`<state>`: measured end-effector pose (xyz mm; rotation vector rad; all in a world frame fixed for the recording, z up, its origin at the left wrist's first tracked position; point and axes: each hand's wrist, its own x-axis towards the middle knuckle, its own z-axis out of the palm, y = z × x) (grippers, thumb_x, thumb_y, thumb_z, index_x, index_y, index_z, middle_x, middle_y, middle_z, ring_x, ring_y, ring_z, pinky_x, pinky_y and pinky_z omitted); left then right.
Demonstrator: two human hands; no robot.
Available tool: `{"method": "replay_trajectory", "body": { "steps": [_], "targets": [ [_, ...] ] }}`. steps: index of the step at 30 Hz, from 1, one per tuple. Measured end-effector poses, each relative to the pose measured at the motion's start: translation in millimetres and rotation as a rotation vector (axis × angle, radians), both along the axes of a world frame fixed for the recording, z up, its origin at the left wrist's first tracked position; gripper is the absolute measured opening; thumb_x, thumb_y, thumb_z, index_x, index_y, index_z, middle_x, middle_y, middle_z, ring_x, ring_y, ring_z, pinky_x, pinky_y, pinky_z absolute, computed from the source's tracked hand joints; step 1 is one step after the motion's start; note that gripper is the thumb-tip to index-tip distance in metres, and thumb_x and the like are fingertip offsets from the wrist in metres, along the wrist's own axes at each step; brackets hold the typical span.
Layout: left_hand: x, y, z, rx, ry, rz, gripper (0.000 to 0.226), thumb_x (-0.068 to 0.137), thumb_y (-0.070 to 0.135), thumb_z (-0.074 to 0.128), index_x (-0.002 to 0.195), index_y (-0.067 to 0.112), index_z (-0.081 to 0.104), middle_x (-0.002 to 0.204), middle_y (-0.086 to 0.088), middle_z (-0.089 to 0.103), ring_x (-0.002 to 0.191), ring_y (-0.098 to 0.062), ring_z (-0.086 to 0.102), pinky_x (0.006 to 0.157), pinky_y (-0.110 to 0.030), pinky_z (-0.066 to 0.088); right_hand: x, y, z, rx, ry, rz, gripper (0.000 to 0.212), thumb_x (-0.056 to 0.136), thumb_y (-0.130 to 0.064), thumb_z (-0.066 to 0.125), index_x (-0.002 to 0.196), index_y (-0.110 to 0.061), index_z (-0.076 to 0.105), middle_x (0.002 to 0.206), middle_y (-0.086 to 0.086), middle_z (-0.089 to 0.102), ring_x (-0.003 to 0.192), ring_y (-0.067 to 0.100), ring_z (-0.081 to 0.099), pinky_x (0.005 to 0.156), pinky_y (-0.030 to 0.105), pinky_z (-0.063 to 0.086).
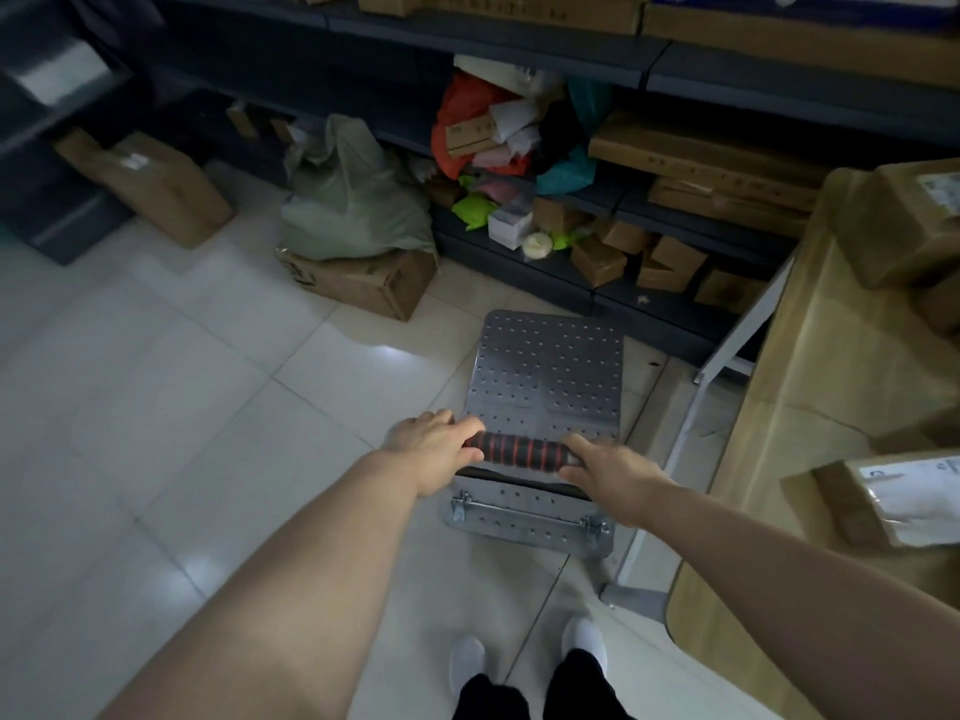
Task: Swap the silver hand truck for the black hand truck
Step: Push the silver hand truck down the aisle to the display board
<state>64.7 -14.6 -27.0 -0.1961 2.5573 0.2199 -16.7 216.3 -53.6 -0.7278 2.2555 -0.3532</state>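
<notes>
The silver hand truck [545, 371] stands on the tiled floor in front of me, its perforated metal deck pointing toward the shelving. Its handle [522, 452] has a black grip with red rings. My left hand [434, 446] is closed around the handle's left end. My right hand [605, 472] grips the right end. The deck carries nothing. No black hand truck appears in this view.
Dark shelving [675, 304] packed with cardboard boxes and coloured bags runs along the back. A green sack [353, 200] lies on a box [358, 280] on the floor. A wooden table [810, 407] with parcels stands at my right. Open tiles spread to the left.
</notes>
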Motion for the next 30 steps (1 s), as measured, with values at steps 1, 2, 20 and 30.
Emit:
{"method": "replay_trajectory", "body": {
  "steps": [1, 2, 20, 30],
  "targets": [
    [6.5, -3.4, 0.7, 0.000, 0.003, -0.010, 0.030, 0.097, 0.046, 0.038, 0.123, 0.030, 0.043, 0.110, -0.005, 0.051, 0.105, -0.026, 0.049, 0.093, -0.044, 0.041, 7.4, -3.2, -1.8, -0.014, -0.009, -0.004, 0.019, 0.095, -0.048, 0.038, 0.113, -0.043, 0.036, 0.093, -0.006, 0.055, 0.086, 0.020, 0.057, 0.085, 0.051, 0.049],
    [13.2, -6.8, 1.1, 0.002, 0.005, -0.015, 0.030, 0.097, 0.046, 0.039, 0.123, 0.030, 0.044, 0.109, -0.005, 0.051, 0.105, -0.026, 0.049, 0.094, -0.044, 0.040, 14.5, -6.1, -2.7, -0.023, -0.021, -0.001, 0.018, 0.095, -0.048, 0.038, 0.112, -0.043, 0.036, 0.092, -0.006, 0.056, 0.086, 0.021, 0.058, 0.085, 0.051, 0.049],
    [142.4, -55.8, -7.5, 0.001, 0.034, -0.026, 0.028, 0.097, 0.049, 0.037, 0.119, 0.033, 0.045, 0.104, -0.004, 0.052, 0.103, -0.026, 0.050, 0.095, -0.044, 0.039, 142.8, -48.9, -6.0, 0.006, 0.134, 0.098, 0.027, 0.097, -0.048, 0.034, 0.122, -0.039, 0.035, 0.094, -0.009, 0.052, 0.085, 0.014, 0.054, 0.080, 0.038, 0.046],
    [238.6, -73.3, -27.6, -0.075, 0.169, 0.124, 0.042, 0.100, 0.045, 0.029, 0.142, 0.045, 0.024, 0.118, -0.008, 0.050, 0.107, -0.028, 0.046, 0.095, -0.040, 0.035, 221.3, -92.3, -16.5, -0.059, 0.442, 0.090, 0.044, 0.098, -0.040, 0.033, 0.138, -0.049, 0.017, 0.113, -0.002, 0.051, 0.107, 0.023, 0.044, 0.091, 0.042, 0.033]
  ]
}}
